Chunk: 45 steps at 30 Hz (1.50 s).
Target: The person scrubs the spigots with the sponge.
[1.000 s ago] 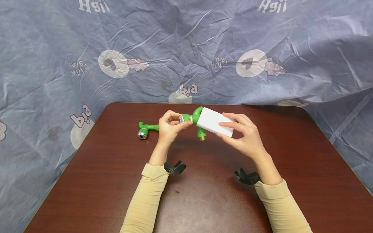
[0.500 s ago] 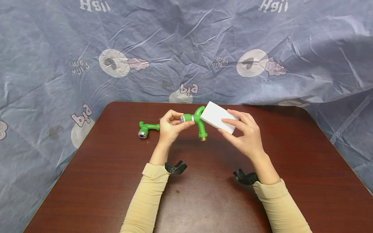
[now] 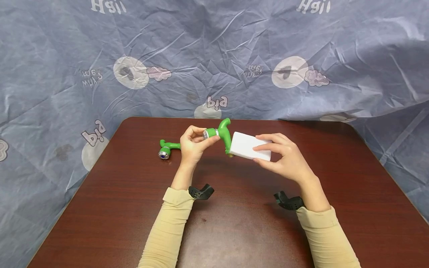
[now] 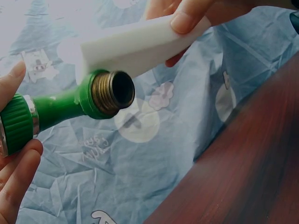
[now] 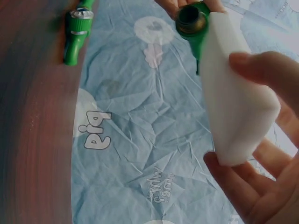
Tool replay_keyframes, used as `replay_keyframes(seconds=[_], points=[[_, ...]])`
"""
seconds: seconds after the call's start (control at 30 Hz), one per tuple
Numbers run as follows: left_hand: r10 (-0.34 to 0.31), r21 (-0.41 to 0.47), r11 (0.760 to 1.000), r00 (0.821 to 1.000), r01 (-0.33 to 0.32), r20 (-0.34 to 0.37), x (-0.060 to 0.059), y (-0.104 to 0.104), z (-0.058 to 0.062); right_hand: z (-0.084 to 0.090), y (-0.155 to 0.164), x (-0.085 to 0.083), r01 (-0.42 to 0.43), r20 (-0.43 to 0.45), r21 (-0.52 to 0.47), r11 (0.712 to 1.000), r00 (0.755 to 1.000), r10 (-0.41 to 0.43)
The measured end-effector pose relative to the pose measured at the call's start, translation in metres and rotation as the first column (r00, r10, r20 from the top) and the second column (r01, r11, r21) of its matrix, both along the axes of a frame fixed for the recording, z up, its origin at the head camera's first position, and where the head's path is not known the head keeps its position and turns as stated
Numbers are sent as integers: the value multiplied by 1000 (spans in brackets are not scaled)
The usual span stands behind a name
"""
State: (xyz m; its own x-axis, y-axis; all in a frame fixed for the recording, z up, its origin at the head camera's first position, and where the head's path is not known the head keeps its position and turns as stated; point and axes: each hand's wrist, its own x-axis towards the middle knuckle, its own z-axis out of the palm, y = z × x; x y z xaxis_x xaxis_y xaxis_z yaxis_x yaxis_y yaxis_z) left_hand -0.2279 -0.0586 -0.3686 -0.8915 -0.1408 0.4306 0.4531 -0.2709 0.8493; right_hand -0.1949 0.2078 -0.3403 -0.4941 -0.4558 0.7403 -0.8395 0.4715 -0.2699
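My left hand [image 3: 192, 147] pinches the ribbed knob of a green faucet [image 3: 225, 134] between thumb and fingers, holding it above the table. The faucet's spout points up and away, while its brass threaded end [image 4: 107, 95] faces the left wrist camera. A white sponge block [image 3: 249, 146] is gripped by my right hand [image 3: 288, 158], thumb below and fingers on top. The sponge's left end lies against the faucet near the threaded end. In the right wrist view the sponge [image 5: 233, 98] covers part of the faucet [image 5: 198, 39].
A second green faucet [image 3: 169, 148] lies on the brown table [image 3: 234, 223] left of my left hand, its threaded end hidden behind that hand. A printed grey-blue cloth [image 3: 214, 59] hangs behind the table's far edge. Black camera mounts [image 3: 202, 192] sit at both wrists.
The sponge has moved from the faucet's spout side, lifted slightly, then come down to the threaded end. The left hand has tilted the faucet, so its threaded end swings up and left.
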Motion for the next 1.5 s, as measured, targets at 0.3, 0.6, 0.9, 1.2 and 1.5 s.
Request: replay_keyframes(seconds=[0.3, 0.6, 0.9, 1.2, 1.5], points=[[-45, -47, 998, 998, 43, -49, 4, 3, 4, 2, 0, -1, 82, -44, -124, 989, 995, -88], [-130, -101, 987, 991, 126, -41, 17, 8, 18, -3, -8, -1, 116, -24, -123, 986, 992, -120], [-138, -130, 983, 989, 130, -51, 19, 12, 20, -5, -10, -1, 218, -30, -200, 955, 973, -228], [-127, -231, 967, 989, 105, -80, 13, 14, 13, -1, -17, 3, 147, -52, -243, 959, 985, -164], [-90, -316, 947, 991, 55, -99, 24, 19, 21, -2, -28, 7, 92, -67, -188, 978, 992, -107]])
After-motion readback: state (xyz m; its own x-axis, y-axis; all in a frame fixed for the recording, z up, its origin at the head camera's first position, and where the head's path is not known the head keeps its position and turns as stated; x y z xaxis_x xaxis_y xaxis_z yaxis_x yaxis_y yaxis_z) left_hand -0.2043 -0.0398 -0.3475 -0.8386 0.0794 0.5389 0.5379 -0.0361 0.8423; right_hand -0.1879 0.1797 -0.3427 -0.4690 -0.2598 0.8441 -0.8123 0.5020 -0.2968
